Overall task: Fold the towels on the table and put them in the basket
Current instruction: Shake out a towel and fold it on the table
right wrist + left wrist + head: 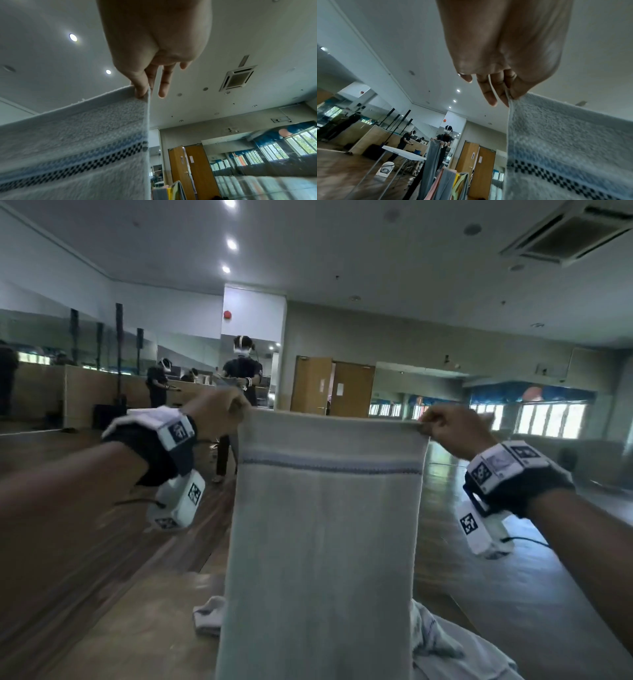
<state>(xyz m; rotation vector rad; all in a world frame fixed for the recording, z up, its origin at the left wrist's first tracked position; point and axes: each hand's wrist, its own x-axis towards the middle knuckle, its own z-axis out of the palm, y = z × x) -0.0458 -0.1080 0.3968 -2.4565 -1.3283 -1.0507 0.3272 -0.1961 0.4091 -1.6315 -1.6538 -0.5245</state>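
Left hand and right hand each pinch a top corner of the pale towel, hung taut above the table, evidently squaring it for folding.

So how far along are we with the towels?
Nothing looks finished: no folded towel and no basket are in view. In hand: the left hand and right hand each pinch a top corner of a pale towel with a blue checked band, held up and hanging unfolded. Left: fold it, then the crumpled towels lying on the table, and basket them all.
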